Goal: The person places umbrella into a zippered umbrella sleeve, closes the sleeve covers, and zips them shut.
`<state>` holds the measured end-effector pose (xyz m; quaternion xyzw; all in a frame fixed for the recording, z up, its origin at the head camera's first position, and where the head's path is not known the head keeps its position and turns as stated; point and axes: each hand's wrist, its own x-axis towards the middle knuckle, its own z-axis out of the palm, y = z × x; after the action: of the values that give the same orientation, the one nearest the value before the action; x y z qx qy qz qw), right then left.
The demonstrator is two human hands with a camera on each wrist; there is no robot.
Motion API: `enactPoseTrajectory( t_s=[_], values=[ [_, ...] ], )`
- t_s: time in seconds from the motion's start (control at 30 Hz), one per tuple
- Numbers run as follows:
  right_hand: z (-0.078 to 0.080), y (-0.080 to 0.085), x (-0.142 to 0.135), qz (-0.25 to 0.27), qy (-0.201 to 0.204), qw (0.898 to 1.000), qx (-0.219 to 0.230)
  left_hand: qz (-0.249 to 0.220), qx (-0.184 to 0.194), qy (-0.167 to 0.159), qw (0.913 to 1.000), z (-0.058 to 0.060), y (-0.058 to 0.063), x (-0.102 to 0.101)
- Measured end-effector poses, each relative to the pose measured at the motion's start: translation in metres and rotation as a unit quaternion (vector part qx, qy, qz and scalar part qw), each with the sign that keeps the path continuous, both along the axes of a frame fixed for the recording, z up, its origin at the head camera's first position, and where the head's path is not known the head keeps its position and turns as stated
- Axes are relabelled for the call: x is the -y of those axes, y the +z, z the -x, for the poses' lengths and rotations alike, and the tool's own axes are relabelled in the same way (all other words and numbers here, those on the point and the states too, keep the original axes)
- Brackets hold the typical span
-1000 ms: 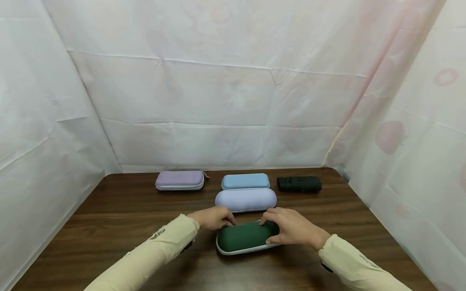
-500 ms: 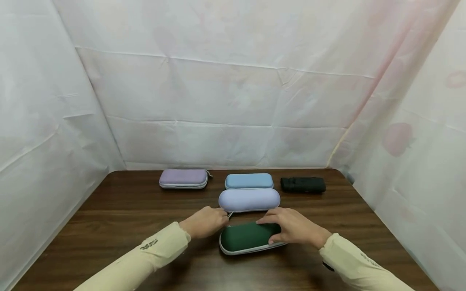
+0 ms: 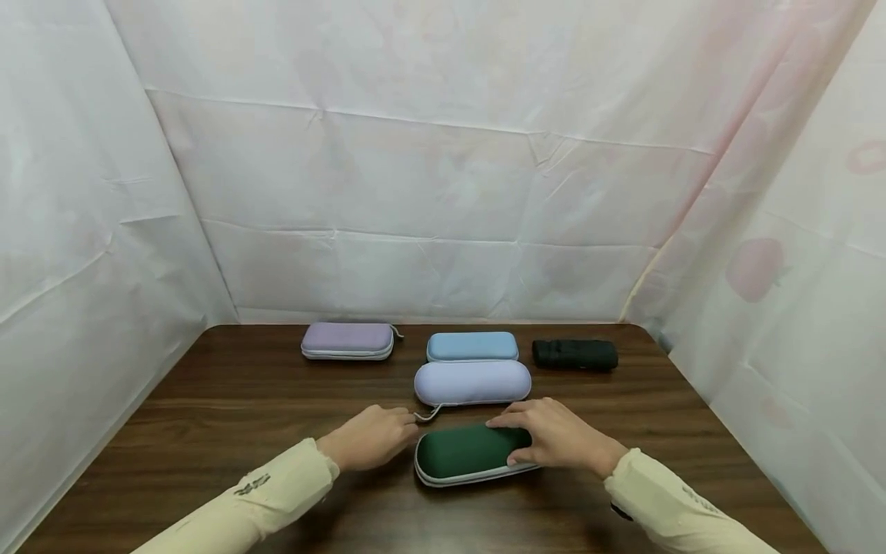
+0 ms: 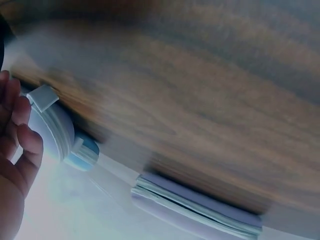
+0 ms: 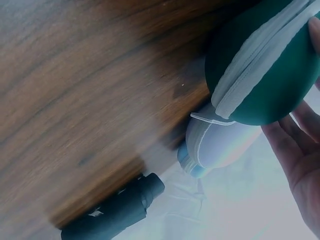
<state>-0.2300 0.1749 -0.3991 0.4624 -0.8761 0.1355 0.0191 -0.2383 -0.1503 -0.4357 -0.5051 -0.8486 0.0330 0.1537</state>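
A dark green zippered hard case (image 3: 467,452) with a pale zip band lies near the front of the table. My right hand (image 3: 564,440) grips its right end, thumb on the near side and fingers over the far side. At its left end is my left hand (image 3: 377,437), with fingers loosely bent and nothing visibly held. A pale strap (image 3: 431,414) of the lavender hard case (image 3: 474,382) ends close to those fingertips; whether they touch cannot be made out. In the left wrist view the left hand (image 4: 17,130) shows beside that lavender case (image 4: 50,127).
Behind the lavender case stands a light blue case (image 3: 473,345). A purple case (image 3: 348,340) with a wrist strap lies at the back left, a black rolled pouch (image 3: 575,354) at the back right. White printed sheeting (image 3: 415,192) surrounds the wooden table (image 3: 242,415).
My left hand has drawn away from the green case's far edge, leftward and toward me, baring the lavender case's strap. My right hand keeps its hold on the green case.
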Motion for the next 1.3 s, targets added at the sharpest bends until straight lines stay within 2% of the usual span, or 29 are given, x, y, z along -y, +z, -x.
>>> enactPoseTrajectory(
  t_s=[0.2,0.4,0.6,0.73,0.83,0.97,1.1,1.3],
  values=[
    [-0.004,-0.002,0.004,0.013,-0.001,1.000,-0.013,-0.021,-0.012,0.014,0.9996,-0.010,0.000,0.003],
    [-0.007,-0.006,0.005,0.027,-0.021,0.999,-0.032,-0.040,-0.036,0.021,0.9983,-0.019,0.001,0.004],
    [-0.016,-0.008,0.010,0.019,-0.057,0.997,-0.049,-0.052,-0.012,0.036,0.9979,-0.033,0.000,0.004],
    [-0.023,-0.006,0.014,0.009,-0.076,0.996,-0.053,-0.067,-0.012,0.041,0.9968,-0.041,0.000,-0.001],
    [-0.027,-0.005,0.016,0.010,-0.090,0.995,-0.047,-0.078,-0.027,0.051,0.9953,-0.044,-0.001,-0.006],
    [-0.034,-0.003,0.019,0.008,-0.108,0.993,-0.042,-0.085,-0.035,0.086,0.9920,-0.048,-0.003,-0.012],
    [-0.041,0.000,0.024,0.018,-0.126,0.991,-0.032,-0.083,-0.023,0.118,0.9893,-0.051,-0.004,-0.019],
    [-0.053,0.003,0.036,0.020,-0.169,0.985,-0.020,-0.087,-0.025,0.111,0.9896,-0.056,-0.001,-0.037]
  ],
)
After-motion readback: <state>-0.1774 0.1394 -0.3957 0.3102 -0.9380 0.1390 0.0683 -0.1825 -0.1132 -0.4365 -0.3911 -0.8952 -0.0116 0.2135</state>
